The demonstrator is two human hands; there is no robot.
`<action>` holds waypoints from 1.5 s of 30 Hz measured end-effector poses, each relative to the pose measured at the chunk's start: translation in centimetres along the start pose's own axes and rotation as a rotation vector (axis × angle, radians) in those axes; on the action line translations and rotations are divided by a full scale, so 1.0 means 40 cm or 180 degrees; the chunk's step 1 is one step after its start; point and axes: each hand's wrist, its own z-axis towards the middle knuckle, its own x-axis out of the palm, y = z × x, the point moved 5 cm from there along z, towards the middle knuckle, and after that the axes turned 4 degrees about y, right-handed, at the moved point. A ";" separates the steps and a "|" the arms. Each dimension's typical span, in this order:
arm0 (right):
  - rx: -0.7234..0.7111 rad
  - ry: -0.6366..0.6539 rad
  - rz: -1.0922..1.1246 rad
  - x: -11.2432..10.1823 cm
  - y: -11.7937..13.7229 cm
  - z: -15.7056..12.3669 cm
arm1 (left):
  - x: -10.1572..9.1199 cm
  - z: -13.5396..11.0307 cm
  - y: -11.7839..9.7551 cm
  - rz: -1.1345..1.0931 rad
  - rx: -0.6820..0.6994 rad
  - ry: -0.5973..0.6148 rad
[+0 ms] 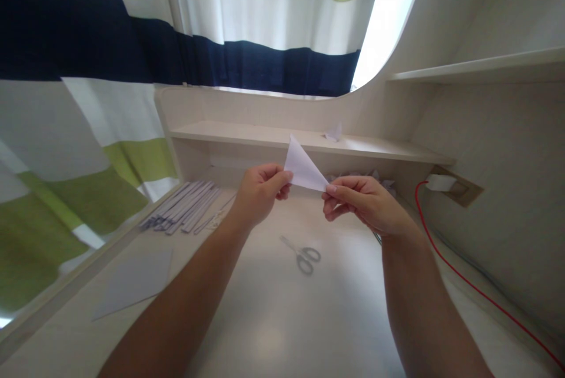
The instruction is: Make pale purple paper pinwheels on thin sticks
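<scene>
A white sheet of paper folded into a triangle (pixel 304 167) is held up above the desk, its sharp tip pointing upward. My left hand (pixel 263 189) pinches its lower left corner between thumb and fingers. At the lower right corner, the thumb and fingers of my right hand (pixel 359 198) are closed on the same paper. Below the hands, a pair of scissors (pixel 304 255) with grey handles lies on the desk (pixel 273 319), apart from both hands.
Several long folded paper strips (pixel 185 207) lie at the left, behind a flat white sheet (pixel 135 281). A small folded paper piece (pixel 333 133) stands on the shelf (pixel 265 135). A red cable (pixel 459 275) runs from a white plug (pixel 440 182) down the right side.
</scene>
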 end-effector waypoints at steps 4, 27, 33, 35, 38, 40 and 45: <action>-0.0042 -0.0117 -0.0163 -0.004 0.007 -0.002 | -0.004 0.002 0.004 -0.0021 -0.0040 -0.0083; -0.0098 0.0292 -0.0492 0.021 -0.002 0.004 | 0.056 -0.019 -0.003 0.0608 0.0189 0.1072; -0.0048 -0.0055 -0.0297 0.000 -0.005 0.001 | 0.057 -0.021 0.000 0.0572 0.0157 0.1080; -0.0042 -0.0061 -0.0301 -0.004 -0.001 -0.002 | 0.054 -0.020 0.001 0.0608 0.0174 0.1078; -0.0076 -0.0046 -0.0333 -0.005 0.007 -0.006 | 0.052 -0.019 0.002 0.0641 0.0195 0.1097; -0.0092 -0.0022 -0.0371 -0.005 0.012 -0.009 | 0.052 -0.019 0.002 0.0636 0.0184 0.1122; -0.0071 -0.0052 -0.0526 -0.013 0.018 -0.016 | 0.052 -0.021 0.002 0.0617 0.0158 0.1200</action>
